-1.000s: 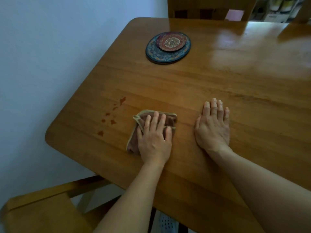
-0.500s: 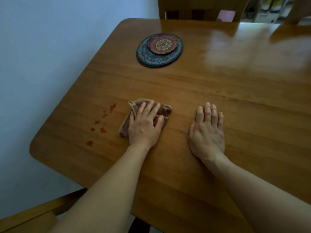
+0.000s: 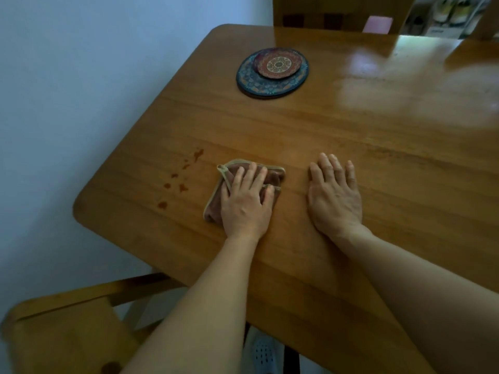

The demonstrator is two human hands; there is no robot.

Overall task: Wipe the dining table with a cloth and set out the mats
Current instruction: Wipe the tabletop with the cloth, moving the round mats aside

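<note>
A wooden dining table (image 3: 351, 136) fills the view. My left hand (image 3: 247, 202) presses flat on a folded brown cloth (image 3: 216, 209) with a tan edge, near the table's left front corner. Just left of the cloth lie several dark red spots (image 3: 183, 176) on the wood. My right hand (image 3: 334, 195) rests flat on the bare table to the right of the cloth, fingers straight. Two round patterned mats are stacked at the far left: a small red one (image 3: 278, 63) on a larger blue one (image 3: 270, 83).
A wooden chair (image 3: 70, 333) stands at the lower left beside the table. Another chair back (image 3: 337, 14) is at the far end. A pale wall runs along the left. Shelves with shoes show at the top right.
The camera view has shifted a little. My left hand and the cloth stay close to the stains, and my right hand stays flat beside them.
</note>
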